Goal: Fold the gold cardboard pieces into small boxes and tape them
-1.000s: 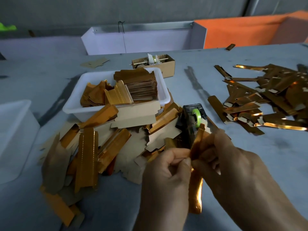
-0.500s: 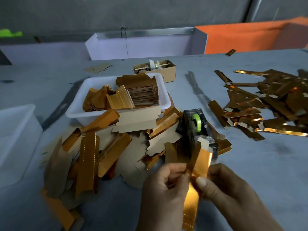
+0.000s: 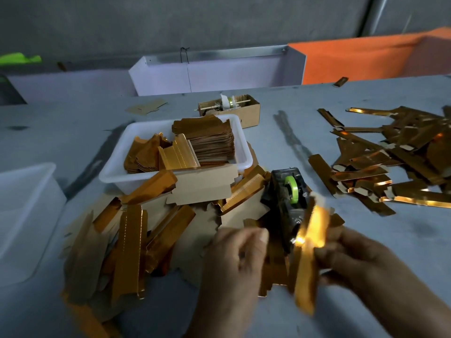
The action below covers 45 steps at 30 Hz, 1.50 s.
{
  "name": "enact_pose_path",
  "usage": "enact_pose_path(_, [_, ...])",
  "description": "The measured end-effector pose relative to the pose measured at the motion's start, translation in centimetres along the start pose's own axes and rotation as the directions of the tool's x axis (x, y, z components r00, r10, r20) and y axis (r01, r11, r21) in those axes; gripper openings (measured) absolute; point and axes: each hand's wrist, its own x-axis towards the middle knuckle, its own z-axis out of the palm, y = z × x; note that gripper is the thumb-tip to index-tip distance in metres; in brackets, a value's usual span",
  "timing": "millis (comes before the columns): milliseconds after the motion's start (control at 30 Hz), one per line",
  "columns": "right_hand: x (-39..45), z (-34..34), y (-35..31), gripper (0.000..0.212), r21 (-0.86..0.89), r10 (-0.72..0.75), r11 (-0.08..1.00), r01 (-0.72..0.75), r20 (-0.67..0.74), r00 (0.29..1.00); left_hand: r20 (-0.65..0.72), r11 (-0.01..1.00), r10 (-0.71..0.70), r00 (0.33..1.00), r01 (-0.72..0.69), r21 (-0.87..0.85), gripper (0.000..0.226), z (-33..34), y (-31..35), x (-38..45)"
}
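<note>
My right hand [image 3: 353,262] grips a long folded gold cardboard piece [image 3: 306,254], held upright and tilted in front of me. My left hand [image 3: 234,262] is just left of it and apart from it, its fingers curled with the thumb against them and nothing visible in them; it is blurred. Between and behind the hands stands a black tape dispenser [image 3: 283,198] with a green tape roll [image 3: 291,189]. A heap of flat gold and brown cardboard pieces [image 3: 129,240] lies to the left. Folded gold pieces [image 3: 390,162] are scattered at the right.
A white tray [image 3: 114,172] behind the heap holds stacked cardboard blanks. A small brown box [image 3: 249,113] with a tape spindle sits farther back. A translucent bin [image 3: 24,215] stands at the left edge. White [image 3: 219,71] and orange [image 3: 366,57] panels line the table's far side.
My left hand has let go of the gold piece and drawn away to the left. My right hand keeps the piece and has shifted it right, in front of the dispenser.
</note>
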Motion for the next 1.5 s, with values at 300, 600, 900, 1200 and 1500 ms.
enact_pose_path(300, [4.9,-9.0,-0.5,0.018,0.012,-0.199,0.969,0.247,-0.558,0.805,-0.085,0.523,0.364,0.928,-0.128,0.843,0.029,0.4,-4.6,8.3])
enact_pose_path(600, [-0.9,3.8,0.4,0.033,-0.002,-0.160,0.987,0.162,-0.159,0.974,-0.177,0.990,-0.070,0.982,0.047,-0.130,0.012,-3.1,-2.1,2.3])
enact_pose_path(900, [-0.3,7.7,-0.4,0.021,0.159,-0.091,0.984,0.076,0.093,0.992,0.054,0.957,-0.158,0.986,0.167,-0.236,0.013,-2.8,-1.2,-1.7])
enact_pose_path(1200, [-0.9,7.3,-0.3,0.012,0.236,-0.062,0.970,0.055,0.020,0.998,0.220,0.823,-0.181,0.959,0.270,-0.500,0.044,-3.0,-1.0,-1.7])
enact_pose_path(1500, [-1.9,6.6,0.2,0.019,0.207,-0.107,0.973,0.105,-0.002,0.994,0.203,0.821,-0.126,0.971,0.217,-0.528,0.031,-1.7,-1.0,-1.7])
